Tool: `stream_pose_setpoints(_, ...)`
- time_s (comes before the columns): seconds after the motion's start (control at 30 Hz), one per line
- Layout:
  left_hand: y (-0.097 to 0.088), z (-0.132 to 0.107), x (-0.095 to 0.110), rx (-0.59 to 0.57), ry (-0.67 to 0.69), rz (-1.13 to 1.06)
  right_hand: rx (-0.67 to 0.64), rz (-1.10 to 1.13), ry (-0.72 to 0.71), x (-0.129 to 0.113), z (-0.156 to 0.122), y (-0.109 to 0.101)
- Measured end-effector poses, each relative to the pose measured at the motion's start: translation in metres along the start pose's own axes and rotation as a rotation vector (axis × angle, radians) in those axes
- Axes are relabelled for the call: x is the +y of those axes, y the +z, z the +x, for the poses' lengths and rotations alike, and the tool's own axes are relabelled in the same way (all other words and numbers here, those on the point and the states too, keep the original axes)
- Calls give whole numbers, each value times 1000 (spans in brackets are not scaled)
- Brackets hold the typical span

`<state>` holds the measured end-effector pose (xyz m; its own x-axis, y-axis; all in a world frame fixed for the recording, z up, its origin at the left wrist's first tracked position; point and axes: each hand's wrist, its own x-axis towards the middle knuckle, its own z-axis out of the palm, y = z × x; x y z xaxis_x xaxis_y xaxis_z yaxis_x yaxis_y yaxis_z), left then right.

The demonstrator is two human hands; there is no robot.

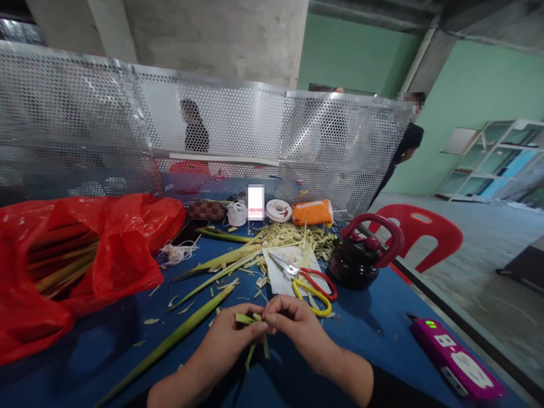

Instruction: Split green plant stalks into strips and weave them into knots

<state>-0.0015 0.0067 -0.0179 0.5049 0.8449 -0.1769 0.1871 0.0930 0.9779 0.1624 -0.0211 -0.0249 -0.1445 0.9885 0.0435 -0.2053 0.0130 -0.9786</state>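
Note:
My left hand [232, 335] and my right hand [293, 323] meet low in the middle of the view, both pinched on a short folded piece of green leaf strip [250, 321] whose ends hang down between them. They hover just above the blue table [374, 334]. A long green leaf [178, 334] lies on the table to the left of my left hand. Scissors [308, 283] with red and yellow handles rest on a white sheet just beyond my right hand.
A red plastic bag [85, 255] of leaf stalks fills the left. A dark kettle [361, 258] with a red handle stands at the right, with a pile of leaf trimmings [293, 235] behind it. A pink power strip [457, 357] lies near the right edge. A perforated metal screen [212, 124] backs the table; people stand beyond it.

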Motion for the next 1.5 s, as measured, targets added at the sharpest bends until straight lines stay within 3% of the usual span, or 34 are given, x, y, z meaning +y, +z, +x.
stream_pose_setpoints(0.13,3,-3,2,55,-42,-57,22,74,76,-6,-3,-3)
stream_pose_setpoints(0.37,1,-6,1,55,-76,-7,43,199,209,-1,-4,-6)
stream_pose_setpoints(0.53,0,-7,5,75,-80,172,61,83,180,0,-4,-5)
stream_pose_setpoints(0.6,-1,-10,10,219,36,264,70,36,149,-1,-4,-5)
stream_pose_setpoints(0.67,-1,-15,15,427,244,372,82,9,138,-1,-4,-5)
stream_pose_setpoints(0.73,0,-20,17,533,425,458,87,-13,135,-2,-4,-4)
stream_pose_setpoints(0.8,2,-22,16,483,443,497,85,-32,127,-2,-4,-3)
stream_pose_setpoints(0.93,8,-17,7,312,152,496,78,-55,117,-2,-5,-2)
stream_pose_setpoints(1.0,8,-12,1,267,79,477,68,-73,106,-1,-6,-1)
stream_pose_setpoints(1.27,3,-3,-7,245,207,505,16,-122,81,0,-6,-1)
stream_pose_setpoints(1.5,4,-5,-6,304,215,514,30,-124,66,2,-6,-3)
